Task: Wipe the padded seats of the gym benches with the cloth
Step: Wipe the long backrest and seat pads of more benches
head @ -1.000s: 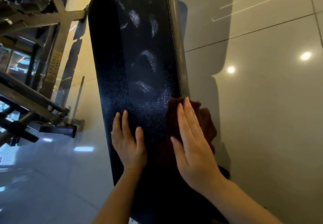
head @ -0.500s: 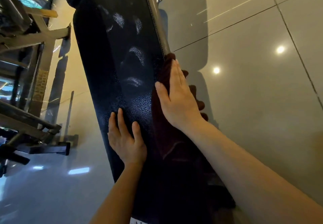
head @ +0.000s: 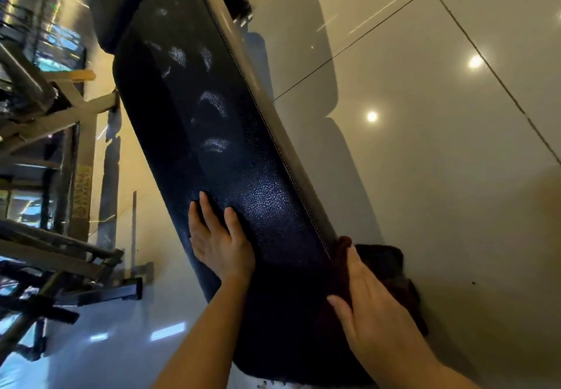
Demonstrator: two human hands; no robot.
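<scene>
Mid-wipe: my right hand point(head: 372, 306) presses the cloth point(head: 391, 270) flat-fingered at the padded seat point(head: 243, 176) edge, left hand point(head: 220, 243) spread bracing; next, likely sweep upward over the smudges point(head: 212, 106).

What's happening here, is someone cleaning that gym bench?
Yes. A person is wiping a black padded bench seat with a dark reddish cloth. The right hand presses the cloth flat against the seat's right edge at its near end, where part of the cloth hangs over the side. The left hand rests flat on the seat near its left edge. Pale smudges show farther up the padding.
</scene>
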